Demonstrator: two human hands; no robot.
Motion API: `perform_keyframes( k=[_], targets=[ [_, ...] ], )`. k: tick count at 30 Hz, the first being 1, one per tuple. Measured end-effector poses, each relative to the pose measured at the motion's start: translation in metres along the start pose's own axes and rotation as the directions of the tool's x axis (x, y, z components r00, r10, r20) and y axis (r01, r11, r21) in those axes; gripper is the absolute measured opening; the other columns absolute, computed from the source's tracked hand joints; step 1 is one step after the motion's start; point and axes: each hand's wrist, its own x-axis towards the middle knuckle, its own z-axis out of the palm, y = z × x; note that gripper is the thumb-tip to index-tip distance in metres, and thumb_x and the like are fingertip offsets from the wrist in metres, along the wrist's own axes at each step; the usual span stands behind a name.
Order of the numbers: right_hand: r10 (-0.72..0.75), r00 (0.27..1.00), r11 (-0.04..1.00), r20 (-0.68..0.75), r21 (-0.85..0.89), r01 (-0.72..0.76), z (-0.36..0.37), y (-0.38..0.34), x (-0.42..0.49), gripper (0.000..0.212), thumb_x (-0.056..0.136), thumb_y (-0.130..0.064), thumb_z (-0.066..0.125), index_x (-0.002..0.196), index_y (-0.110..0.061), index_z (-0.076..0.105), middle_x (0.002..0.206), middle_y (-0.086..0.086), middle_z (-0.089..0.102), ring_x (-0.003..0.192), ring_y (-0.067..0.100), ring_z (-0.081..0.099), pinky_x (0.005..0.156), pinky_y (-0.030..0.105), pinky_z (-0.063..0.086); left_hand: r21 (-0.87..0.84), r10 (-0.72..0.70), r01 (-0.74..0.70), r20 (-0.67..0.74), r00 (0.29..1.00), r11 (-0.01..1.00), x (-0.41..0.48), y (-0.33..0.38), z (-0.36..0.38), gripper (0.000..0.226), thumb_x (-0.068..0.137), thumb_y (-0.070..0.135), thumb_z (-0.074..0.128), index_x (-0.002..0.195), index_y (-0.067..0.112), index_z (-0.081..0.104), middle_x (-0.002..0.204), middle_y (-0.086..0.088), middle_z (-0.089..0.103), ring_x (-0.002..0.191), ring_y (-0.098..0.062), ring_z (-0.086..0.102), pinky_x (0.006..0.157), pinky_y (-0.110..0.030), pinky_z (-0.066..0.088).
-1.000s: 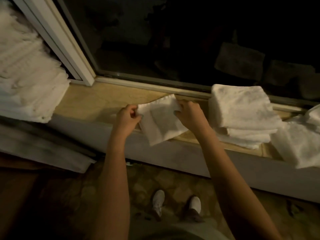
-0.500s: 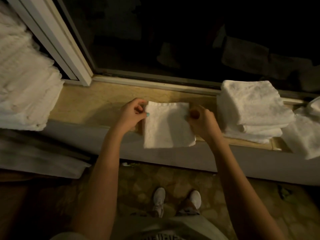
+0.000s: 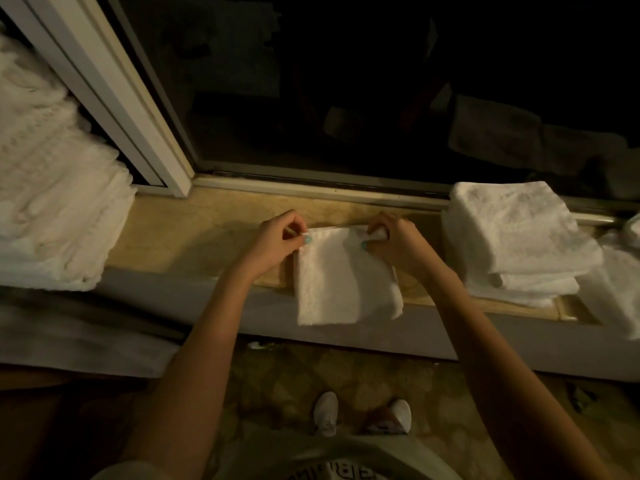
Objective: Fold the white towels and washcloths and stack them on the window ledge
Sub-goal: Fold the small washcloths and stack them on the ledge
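Observation:
A small white washcloth (image 3: 341,278), folded into a rectangle, lies on the tan window ledge (image 3: 207,233), its near end hanging over the front edge. My left hand (image 3: 277,240) pinches its far left corner. My right hand (image 3: 391,240) pinches its far right corner, where the cloth bunches slightly. A stack of folded white washcloths (image 3: 512,237) stands on the ledge just right of my right hand. A tall pile of folded white towels (image 3: 52,202) sits at the left end of the ledge.
Dark window glass (image 3: 346,81) and a white frame post (image 3: 114,91) rise behind the ledge. More loose white cloth (image 3: 620,292) lies at the far right. Below is a patterned floor (image 3: 277,386) with my white shoes (image 3: 325,414).
The washcloth turned from a skewed angle to square with the ledge and lies flatter. Both hands slid to its far corners and kept their pinch.

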Motion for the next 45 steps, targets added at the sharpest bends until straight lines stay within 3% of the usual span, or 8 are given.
perform_keyframes(
  k=[6,14,17,24,28,36,40,45],
  targets=[
    [-0.092,0.995,0.992,0.037,0.084,0.089,-0.005,0.000,-0.003,0.030,0.089,-0.014,0.064,0.118,-0.008,0.059,0.113,0.007,0.063,0.098,0.015,0.061,0.076,0.015,0.047,-0.054,-0.048,0.048,0.005,0.999,0.997,-0.006,0.004,-0.002,0.014,0.091,0.017,0.061,0.103,0.019,0.055,0.105,0.001,0.059,0.095,-0.013,0.057,0.080,-0.028,0.050],
    [0.051,0.988,0.997,0.145,-0.069,-0.041,-0.005,-0.006,0.005,0.018,0.094,-0.015,0.057,0.101,-0.001,0.064,0.086,0.006,0.059,0.073,0.019,0.055,0.067,0.023,0.045,0.037,-0.115,0.117,-0.048,0.992,0.992,-0.010,0.001,0.006,0.028,0.088,0.014,0.064,0.114,0.018,0.055,0.103,0.007,0.055,0.093,-0.009,0.053,0.066,-0.013,0.038],
    [0.071,0.992,0.991,0.105,-0.120,-0.059,-0.006,-0.005,0.006,0.012,0.093,-0.012,0.057,0.093,-0.001,0.062,0.072,-0.005,0.044,0.062,0.008,0.042,0.055,0.014,0.032,0.092,-0.127,0.130,-0.041,0.991,0.987,-0.004,0.002,0.008,0.028,0.087,0.018,0.066,0.113,0.017,0.055,0.109,0.004,0.054,0.098,-0.010,0.052,0.068,-0.012,0.037],
    [0.158,0.984,0.982,0.085,-0.115,-0.148,-0.001,0.001,0.002,0.020,0.091,-0.017,0.061,0.103,-0.001,0.062,0.089,0.009,0.058,0.073,0.015,0.051,0.058,0.016,0.038,0.177,-0.074,0.055,0.099,0.992,0.983,0.001,0.009,0.003,0.027,0.083,0.019,0.070,0.105,0.020,0.055,0.100,0.007,0.052,0.091,-0.011,0.053,0.069,-0.017,0.039],
    [0.101,0.993,0.995,0.059,-0.005,-0.100,-0.001,-0.001,-0.009,0.037,0.090,-0.015,0.063,0.126,-0.008,0.055,0.119,0.010,0.060,0.104,0.024,0.059,0.082,0.023,0.047,0.175,-0.056,0.039,0.096,0.994,0.984,0.001,0.010,0.007,0.026,0.082,0.018,0.072,0.102,0.017,0.055,0.100,0.002,0.055,0.087,-0.014,0.055,0.068,-0.018,0.042],
    [0.119,0.988,0.984,0.097,0.120,-0.130,-0.001,0.004,-0.028,0.019,0.090,-0.019,0.064,0.107,-0.011,0.059,0.098,0.002,0.059,0.087,0.016,0.059,0.069,0.019,0.050,0.099,-0.040,0.033,0.078,0.996,0.995,-0.003,0.019,0.010,0.029,0.082,0.024,0.073,0.093,0.015,0.048,0.087,0.004,0.051,0.072,-0.008,0.047,0.058,-0.023,0.037],
    [0.028,0.999,0.970,0.042,0.240,-0.037,-0.008,0.004,-0.035,0.035,0.087,-0.018,0.068,0.120,-0.014,0.055,0.115,0.000,0.061,0.101,0.013,0.059,0.081,0.022,0.053,0.004,0.046,-0.046,0.031,0.998,0.999,-0.009,0.031,0.004,0.028,0.082,0.024,0.073,0.090,0.019,0.047,0.089,0.007,0.053,0.075,-0.008,0.049,0.060,-0.022,0.039],
    [-0.059,0.995,0.946,-0.082,0.314,0.082,-0.024,-0.011,-0.046,0.017,0.089,-0.014,0.064,0.103,-0.020,0.057,0.103,-0.006,0.061,0.093,0.009,0.062,0.077,0.017,0.053,-0.156,0.136,-0.151,-0.102,0.985,0.976,-0.015,0.049,-0.004,0.027,0.082,0.020,0.073,0.091,0.021,0.048,0.096,-0.005,0.057,0.079,-0.013,0.053,0.061,-0.024,0.046]
  ],
)
